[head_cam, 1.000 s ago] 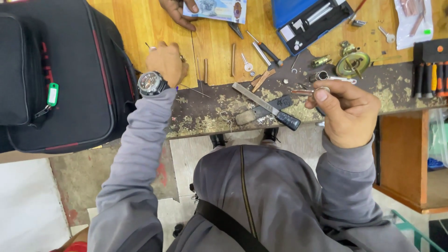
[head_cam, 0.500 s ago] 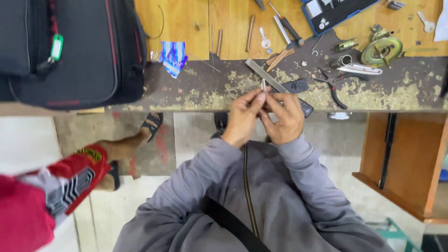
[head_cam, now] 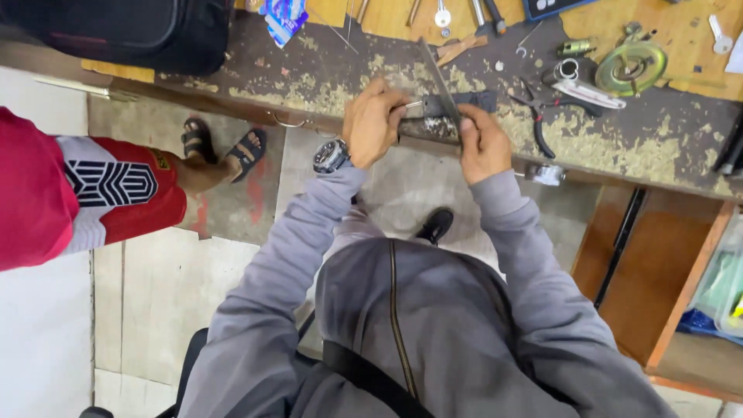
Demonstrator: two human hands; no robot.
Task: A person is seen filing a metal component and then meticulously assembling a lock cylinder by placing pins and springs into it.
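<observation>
My left hand (head_cam: pixel 375 124), with a wristwatch (head_cam: pixel 331 156) on it, pinches a small metal piece (head_cam: pixel 414 103) at the front edge of the worn workbench (head_cam: pixel 619 155). Its exact kind is too small to tell. My right hand (head_cam: pixel 484 143) grips the near end of a flat grey file (head_cam: pixel 439 77). The file's blade points away from me and crosses the tip of the small piece. A black handle (head_cam: pixel 476 101) lies on the bench just behind the two hands.
Pliers (head_cam: pixel 542 120), a round brass-green disc (head_cam: pixel 631 68), loose keys (head_cam: pixel 443 15) and a blue packet (head_cam: pixel 282 17) lie on the bench. A black bag (head_cam: pixel 139 31) sits at its left end. A person in red shorts (head_cam: pixel 116 193) and sandals stands left. A wooden cabinet (head_cam: pixel 665 271) is under the bench, right.
My hands came together from apart over the bench to its front edge. The right hand now holds the file across the small piece in the left. A person has come into view at the left.
</observation>
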